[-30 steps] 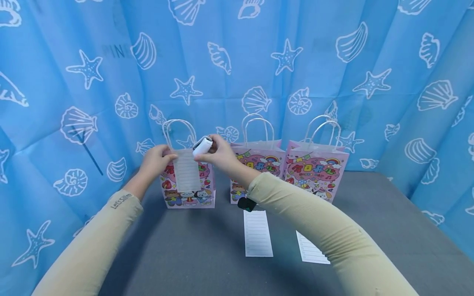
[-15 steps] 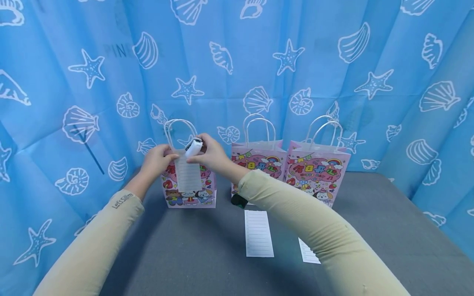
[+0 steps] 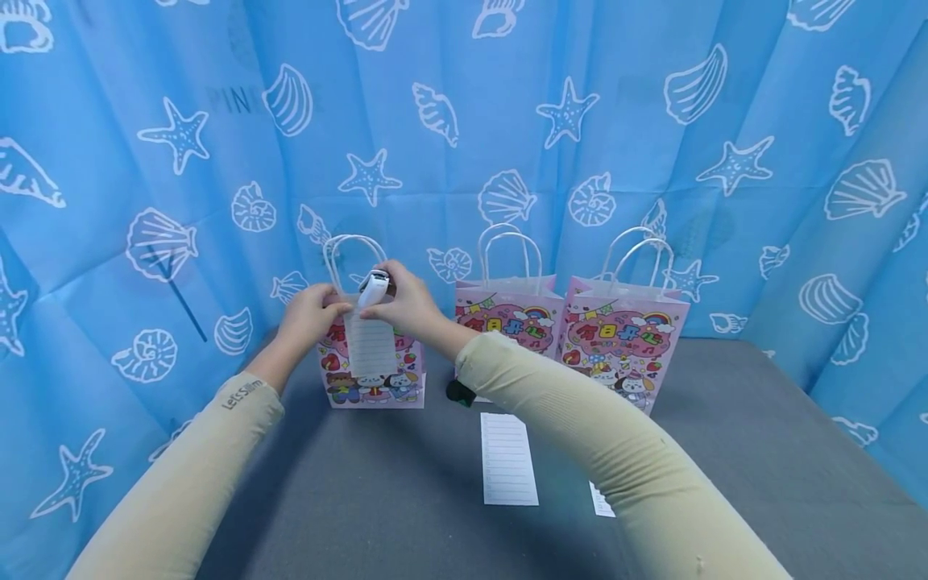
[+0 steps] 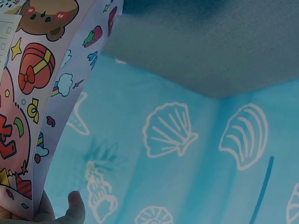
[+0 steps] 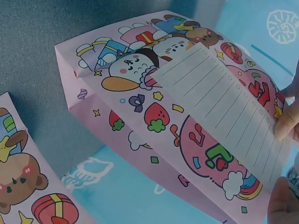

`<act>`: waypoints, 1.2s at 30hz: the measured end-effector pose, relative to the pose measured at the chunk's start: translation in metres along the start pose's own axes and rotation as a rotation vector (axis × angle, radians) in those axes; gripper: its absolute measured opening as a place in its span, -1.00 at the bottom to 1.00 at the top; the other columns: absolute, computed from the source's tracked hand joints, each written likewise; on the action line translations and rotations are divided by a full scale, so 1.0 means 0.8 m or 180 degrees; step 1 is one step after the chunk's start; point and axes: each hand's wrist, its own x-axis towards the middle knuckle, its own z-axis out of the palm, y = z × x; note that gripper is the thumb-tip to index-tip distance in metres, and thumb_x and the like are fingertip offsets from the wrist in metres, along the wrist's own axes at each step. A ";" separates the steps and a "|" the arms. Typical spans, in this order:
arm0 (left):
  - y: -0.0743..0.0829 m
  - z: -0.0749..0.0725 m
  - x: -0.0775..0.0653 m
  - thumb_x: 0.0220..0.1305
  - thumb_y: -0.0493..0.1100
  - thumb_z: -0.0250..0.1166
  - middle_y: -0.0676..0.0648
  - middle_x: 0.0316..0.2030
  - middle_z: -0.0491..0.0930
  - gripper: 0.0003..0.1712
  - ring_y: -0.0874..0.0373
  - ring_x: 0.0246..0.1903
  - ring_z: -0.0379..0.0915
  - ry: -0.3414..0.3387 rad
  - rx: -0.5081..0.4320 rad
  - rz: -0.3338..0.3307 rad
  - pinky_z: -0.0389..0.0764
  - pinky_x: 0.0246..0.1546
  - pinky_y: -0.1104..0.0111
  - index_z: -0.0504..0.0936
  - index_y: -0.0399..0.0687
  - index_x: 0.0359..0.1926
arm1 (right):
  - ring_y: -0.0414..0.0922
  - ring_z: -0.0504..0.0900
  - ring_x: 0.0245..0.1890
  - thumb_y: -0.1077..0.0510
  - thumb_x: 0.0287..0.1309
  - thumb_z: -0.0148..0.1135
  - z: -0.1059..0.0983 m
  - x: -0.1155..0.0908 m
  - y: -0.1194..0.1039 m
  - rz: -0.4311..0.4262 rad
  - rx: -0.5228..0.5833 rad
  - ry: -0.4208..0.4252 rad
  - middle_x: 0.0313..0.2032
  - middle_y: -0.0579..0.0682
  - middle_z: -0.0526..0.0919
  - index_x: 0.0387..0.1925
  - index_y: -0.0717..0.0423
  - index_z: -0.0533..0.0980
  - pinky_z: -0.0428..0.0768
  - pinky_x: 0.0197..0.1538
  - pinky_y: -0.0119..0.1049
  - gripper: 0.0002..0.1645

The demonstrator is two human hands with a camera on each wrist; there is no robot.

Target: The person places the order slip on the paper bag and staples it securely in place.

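A pink cartoon-printed paper gift bag (image 3: 415, 391) with white twisted handles stands at the left. A lined paper slip (image 3: 372, 350) lies against its front, upper end at the bag's top edge. My left hand (image 3: 308, 318) pinches slip and bag edge together at the top left corner; in the left wrist view its thumb (image 4: 74, 207) shows beside the bag. My right hand (image 3: 412, 306) holds a small white stapler (image 3: 373, 290) over the slip's top edge. In the right wrist view the slip (image 5: 224, 107) slants across the bag front, the stapler mostly cut off.
Two matching gift bags stand to the right, a middle one (image 3: 536, 322) and a right one (image 3: 623, 334). On the grey table (image 3: 406, 499) lie a lined slip (image 3: 510, 461) and another (image 3: 601, 501), mostly covered by my right arm. A blue shell-patterned curtain (image 3: 464, 121) hangs behind.
My right hand has moved left with the stapler, from beside the slip to over its top edge, and the stapler has turned more upright. My left hand stays at the slip's corner.
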 end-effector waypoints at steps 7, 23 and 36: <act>0.000 -0.002 -0.003 0.40 -0.14 0.21 -0.18 -0.44 0.44 -0.74 -0.03 -0.41 0.36 0.0016 0.0007 0.0029 0.38 -0.43 0.20 0.47 -0.28 -0.34 | -0.03 0.60 0.00 0.30 0.00 0.46 0.007 0.003 -0.003 -0.0040 -0.0408 0.0070 0.02 0.10 0.57 0.16 0.19 0.35 0.59 -0.06 -0.38 -0.31; -0.001 0.000 -0.002 0.40 -0.16 0.20 -0.16 -0.45 0.45 -0.76 0.00 -0.44 0.35 0.0034 -0.0015 0.0034 0.39 -0.44 0.22 0.47 -0.26 -0.35 | -0.06 0.61 -0.18 0.20 0.12 0.41 0.012 0.019 -0.012 -0.0081 -0.1079 -0.0169 -0.07 0.11 0.59 0.27 0.18 0.27 0.57 -0.21 -0.34 -0.26; -0.001 0.002 0.001 0.41 -0.21 0.18 -0.27 -0.28 0.55 -0.80 -0.10 -0.29 0.47 0.0018 0.0045 0.0057 0.51 -0.31 0.13 0.54 -0.33 -0.19 | -0.07 0.59 -0.20 0.13 0.03 0.49 0.007 0.026 -0.016 0.0074 -0.1428 -0.0682 -0.09 0.08 0.57 0.23 0.16 0.28 0.58 -0.23 -0.31 -0.21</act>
